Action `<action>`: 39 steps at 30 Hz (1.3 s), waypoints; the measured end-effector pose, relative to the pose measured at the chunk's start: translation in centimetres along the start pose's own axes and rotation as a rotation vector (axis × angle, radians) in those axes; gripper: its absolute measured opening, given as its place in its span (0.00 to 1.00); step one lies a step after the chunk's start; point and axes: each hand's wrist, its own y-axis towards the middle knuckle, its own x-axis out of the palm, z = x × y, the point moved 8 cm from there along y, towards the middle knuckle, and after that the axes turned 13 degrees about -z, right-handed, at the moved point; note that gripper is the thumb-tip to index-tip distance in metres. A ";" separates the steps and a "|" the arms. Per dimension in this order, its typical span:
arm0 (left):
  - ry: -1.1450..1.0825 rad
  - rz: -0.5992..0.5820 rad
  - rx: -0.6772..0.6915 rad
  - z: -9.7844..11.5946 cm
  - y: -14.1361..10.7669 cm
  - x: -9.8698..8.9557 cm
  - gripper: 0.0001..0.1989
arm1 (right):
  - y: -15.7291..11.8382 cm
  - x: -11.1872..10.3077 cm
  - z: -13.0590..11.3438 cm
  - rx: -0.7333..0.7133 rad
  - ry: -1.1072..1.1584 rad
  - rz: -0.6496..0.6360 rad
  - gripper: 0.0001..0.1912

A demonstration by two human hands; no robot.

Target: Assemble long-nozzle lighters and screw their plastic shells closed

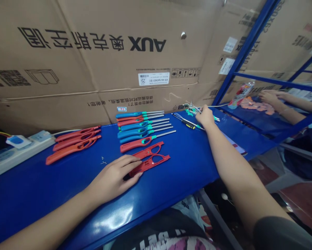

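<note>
My left hand (119,175) rests on the blue table, fingers curled over the near red lighter casing half (152,164). Another red casing half (150,151) lies open just behind it. To the right, my right hand (205,117) reaches into a small pile of metal lighter tubes with green parts (191,111). Its fingers are closed there, and what is between them is hidden. A black-and-yellow screwdriver (188,124) lies beside that hand. Blue and red lighters with metal tubes (135,133) are lined up behind my left hand.
Several red casings (76,142) lie at the left, near a white power strip (20,151). Cardboard (98,69) walls off the back. A blue metal frame (245,38) stands at the right; past it are a bottle (241,94) and another person's hands (272,99).
</note>
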 end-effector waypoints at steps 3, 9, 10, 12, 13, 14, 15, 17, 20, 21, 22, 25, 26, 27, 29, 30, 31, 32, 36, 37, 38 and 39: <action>0.039 -0.018 0.023 0.4 0.0 -0.2 0.14 | -0.5 -1.0 -1.1 -0.060 0.069 0.047 0.11; 0.080 -0.072 0.007 0.8 0.0 -0.8 0.13 | -3.3 -1.9 -6.1 -0.442 0.146 -0.066 0.18; 0.076 -0.098 -0.004 0.8 0.0 -0.8 0.13 | -4.2 -1.9 -7.2 -0.521 0.146 -0.113 0.21; 0.082 -0.155 -0.045 0.7 0.0 -1.0 0.13 | -6.6 -1.6 -9.3 -0.667 0.131 -0.200 0.24; 0.092 -0.182 -0.069 0.6 0.0 -1.0 0.13 | -7.9 -1.5 -10.4 -0.747 0.117 -0.235 0.25; 0.100 -0.208 -0.092 0.5 -0.1 -1.1 0.12 | -9.4 -1.3 -11.6 -0.850 0.087 -0.249 0.25; 0.103 -0.228 -0.112 0.4 -0.2 -1.2 0.12 | -10.9 -1.3 -12.6 -0.939 0.064 -0.242 0.25; 0.077 -0.236 -0.137 0.3 -0.5 -1.5 0.11 | -13.4 -0.8 -14.1 -1.068 0.018 -0.227 0.23; 0.029 -0.185 -0.186 0.5 -0.9 -2.3 0.10 | -16.2 0.1 -15.7 -1.192 -0.056 -0.203 0.21; 0.026 -0.167 -0.222 0.6 -1.1 -2.6 0.11 | -17.1 0.4 -16.1 -1.232 -0.072 -0.198 0.21; 0.028 -0.152 -0.264 0.6 -1.1 -2.8 0.13 | -17.9 0.6 -16.4 -1.273 -0.081 -0.197 0.21; 0.006 -0.081 -0.365 0.4 -1.2 -3.3 0.21 | -20.0 0.9 -17.1 -1.386 -0.065 -0.235 0.21; -0.013 -0.027 -0.376 0.3 -1.2 -3.5 0.22 | -20.6 1.0 -17.2 -1.417 -0.056 -0.257 0.20; -0.038 0.038 -0.379 0.2 -1.2 -3.7 0.23 | -21.0 1.1 -17.4 -1.441 -0.050 -0.279 0.18; -0.089 0.169 -0.363 -0.3 -1.4 -3.9 0.21 | -21.7 1.4 -17.5 -1.466 -0.049 -0.320 0.17; -0.108 0.210 -0.336 -0.4 -1.4 -3.7 0.19 | -21.9 1.6 -17.6 -1.472 -0.052 -0.339 0.17; -0.129 0.233 -0.303 -0.4 -1.5 -3.4 0.17 | -22.1 1.8 -17.6 -1.476 -0.054 -0.353 0.18; -0.151 0.241 -0.269 -0.4 -1.5 -3.0 0.15 | -22.3 2.0 -17.7 -1.477 -0.052 -0.364 0.18; -0.232 0.206 -0.199 -0.2 -1.5 -1.7 0.13 | -22.6 2.4 -17.9 -1.468 -0.029 -0.390 0.20; -0.237 0.200 -0.195 -0.1 -1.5 -1.6 0.13 | -22.6 2.5 -17.9 -1.464 -0.028 -0.388 0.20; -0.237 0.199 -0.195 0.0 -1.5 -1.6 0.14 | -22.6 2.5 -17.9 -1.464 -0.029 -0.386 0.19; -0.239 0.202 -0.200 0.1 -1.5 -1.7 0.14 | -22.6 2.5 -17.9 -1.467 -0.027 -0.381 0.19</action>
